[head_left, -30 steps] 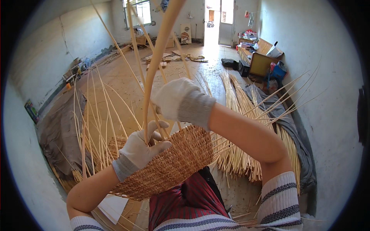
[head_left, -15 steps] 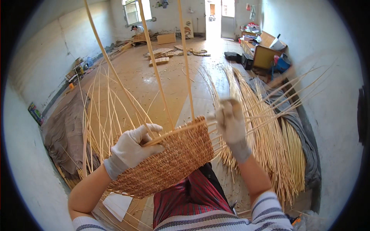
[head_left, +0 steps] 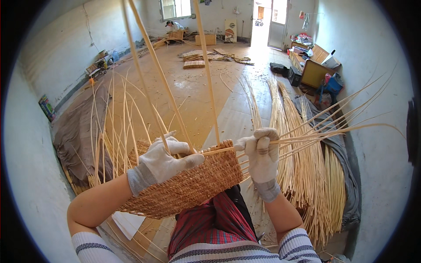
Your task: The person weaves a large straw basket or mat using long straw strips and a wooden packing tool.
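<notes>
A brown wicker basket stands tilted over my lap, its tightly woven near wall facing me. Tall pale stakes rise from its upper edge, and thinner rods spread out at its left side. My left hand, in a whitish glove, grips that edge, thumb lying along it on the near side; its other fingers are partly hidden among the stakes. At the basket's right corner my right hand, gloved too, is closed round a pale wicker strand, which runs along the edge from near the left thumb.
Long bundles of wicker rods lie on a grey cloth at the right. A dark cloth covers things at the left. Farther off are flat woven pieces, a box, a blue bucket and another person by the window.
My right hand, blurred and higher before, has come down and holds the strand beside the corner. My left hand has slid rightward along the edge. The room has shifted rightward in view.
</notes>
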The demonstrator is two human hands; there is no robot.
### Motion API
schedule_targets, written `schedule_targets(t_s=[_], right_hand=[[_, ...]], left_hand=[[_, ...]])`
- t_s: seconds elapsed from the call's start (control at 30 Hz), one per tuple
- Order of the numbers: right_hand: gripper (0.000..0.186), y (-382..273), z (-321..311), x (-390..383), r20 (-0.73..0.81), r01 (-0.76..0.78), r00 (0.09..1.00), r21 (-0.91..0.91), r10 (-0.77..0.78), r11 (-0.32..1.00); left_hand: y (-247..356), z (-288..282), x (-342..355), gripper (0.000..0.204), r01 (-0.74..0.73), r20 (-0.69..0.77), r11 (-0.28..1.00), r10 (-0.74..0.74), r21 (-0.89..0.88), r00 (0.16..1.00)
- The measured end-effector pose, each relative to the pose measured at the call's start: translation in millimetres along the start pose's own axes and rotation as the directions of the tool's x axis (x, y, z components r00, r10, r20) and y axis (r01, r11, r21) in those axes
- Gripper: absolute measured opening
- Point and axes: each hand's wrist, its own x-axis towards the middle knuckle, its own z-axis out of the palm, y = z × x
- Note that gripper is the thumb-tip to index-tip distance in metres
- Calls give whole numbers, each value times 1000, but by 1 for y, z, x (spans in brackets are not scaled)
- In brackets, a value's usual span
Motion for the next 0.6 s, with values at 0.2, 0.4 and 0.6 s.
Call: schedule_targets(t_s=[0.2,0.4,0.6], right_hand=[[17,-17,16,-33,791,645,606,-427,-83,634],[23,-55,90,59,353,145,892,-815,282,561],[20,-9,141,134,273,680,713,-498,647,-539]], left_hand=[[-5,3,10,42,241,79,969,-244,48,967],[-17,7,2,59,82,-74,950,-109,-301,991],[-18,10,-3,58,-3,-45,973,-8,-232,999]])
